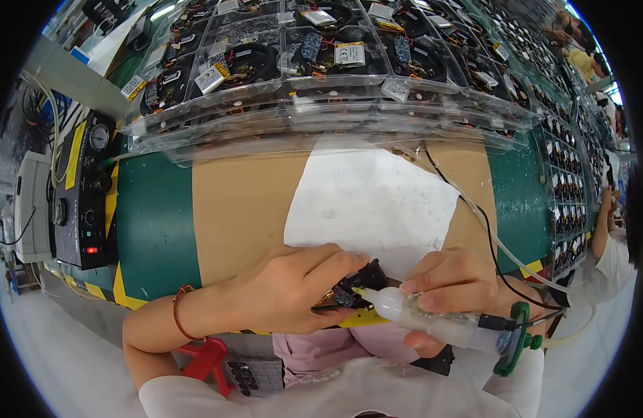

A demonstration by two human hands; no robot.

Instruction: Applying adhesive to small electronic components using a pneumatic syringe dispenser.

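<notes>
Close to the table's front edge, my left hand (pixel 302 284) is closed around a small black plastic housing (pixel 372 276) with circuit parts and wires inside. My fingers cover much of it. My right hand (pixel 455 282) grips a glue dispensing syringe (pixel 460 329), translucent with a white front end and a green cap. Its narrow yellowish tip reaches into the housing held by the left hand. Whether the tip touches the parts, or glue is coming out, I cannot tell. A crumpled white paper sheet (pixel 366 202) lies just beyond both hands on brown board.
Stacked clear plastic trays (pixel 321 129) of black housings with batteries span the far side. A black dispenser controller (pixel 84 195) with gauge and red light stands left. A clear hose (pixel 506 247) and black cable (pixel 493 240) trail along the right. Another person (pixel 610 244) sits far right.
</notes>
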